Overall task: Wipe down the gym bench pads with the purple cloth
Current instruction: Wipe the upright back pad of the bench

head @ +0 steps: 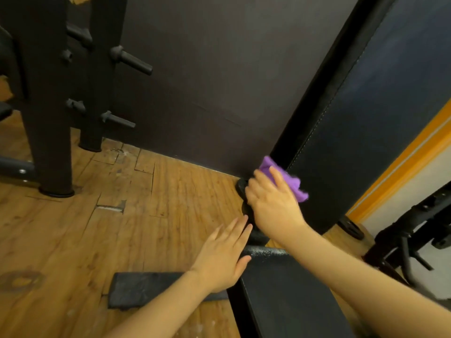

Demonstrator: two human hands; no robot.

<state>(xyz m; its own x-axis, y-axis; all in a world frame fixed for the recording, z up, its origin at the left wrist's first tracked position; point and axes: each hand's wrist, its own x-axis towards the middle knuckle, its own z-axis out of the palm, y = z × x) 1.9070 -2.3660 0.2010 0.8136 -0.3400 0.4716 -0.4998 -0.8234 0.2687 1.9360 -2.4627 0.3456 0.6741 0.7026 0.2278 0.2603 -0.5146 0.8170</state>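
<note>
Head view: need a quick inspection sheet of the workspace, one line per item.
Surface: worn wooden floor, planks cracked and gapped; dark wall behind.
Job's things: purple cloth pressed against the lower edge of the raised back pad; seat pad lies in the foreground.
Clutter: dark mat piece on the floor beside the seat pad.
Hands: right hand grips the cloth; left hand is open, fingers straight, at the seat pad's edge.
Cables: nothing seen.
Surroundings: black rack posts with pegs at left; black metal frame and orange-striped wall at right.
</note>
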